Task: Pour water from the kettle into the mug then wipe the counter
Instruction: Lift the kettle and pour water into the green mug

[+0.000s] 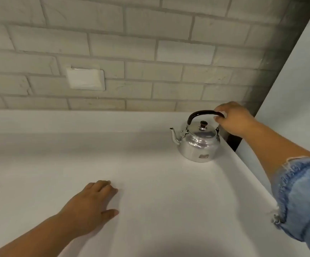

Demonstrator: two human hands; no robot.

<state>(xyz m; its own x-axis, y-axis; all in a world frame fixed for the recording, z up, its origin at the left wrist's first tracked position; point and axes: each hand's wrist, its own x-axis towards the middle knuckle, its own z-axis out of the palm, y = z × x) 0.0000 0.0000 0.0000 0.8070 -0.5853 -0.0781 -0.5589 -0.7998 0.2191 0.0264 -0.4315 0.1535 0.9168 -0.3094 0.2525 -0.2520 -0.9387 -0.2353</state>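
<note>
Kettle (197, 143) stands upright by the table's (150, 182) right edge near the far right corner. Its black bail handle (202, 114) is gripped at the end away from the spout (174, 135) by the curled fingers (220, 115) of the right hand (234, 119); the left hand (91, 204) is laid flat on the table, relaxed, holding nothing. The lift is judged best made with the grip slid toward mid-handle so the polished metal body, domed lid and dark knob (203, 125) are carried level; no mug is seen.
</note>
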